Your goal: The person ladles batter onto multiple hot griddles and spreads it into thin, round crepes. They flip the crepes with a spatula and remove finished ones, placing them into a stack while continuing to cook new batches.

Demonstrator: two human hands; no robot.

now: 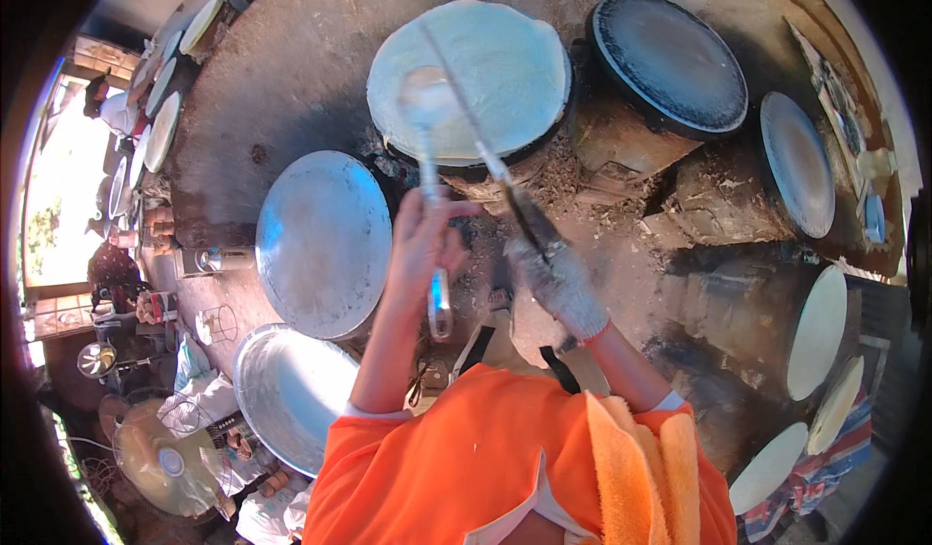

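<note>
My left hand (424,239) is bare and grips the handle of a metal ladle (425,99). The ladle's bowl hovers over a pale thin sheet of batter (485,69) spread on a round steaming pan. My right hand (561,283) wears a white knit glove and holds a long thin stick (485,147). The stick reaches up and left across the same pale sheet. Both hands are close together just below that pan. My orange sleeves and an orange towel (631,458) fill the lower middle.
A dark round pan (670,60) sits to the right, with a grey lid (796,162) beyond it. A metal lid (325,239) and a round tray (286,390) lie at left. Pale discs (815,336) stand at right. A fan (165,458) is at lower left.
</note>
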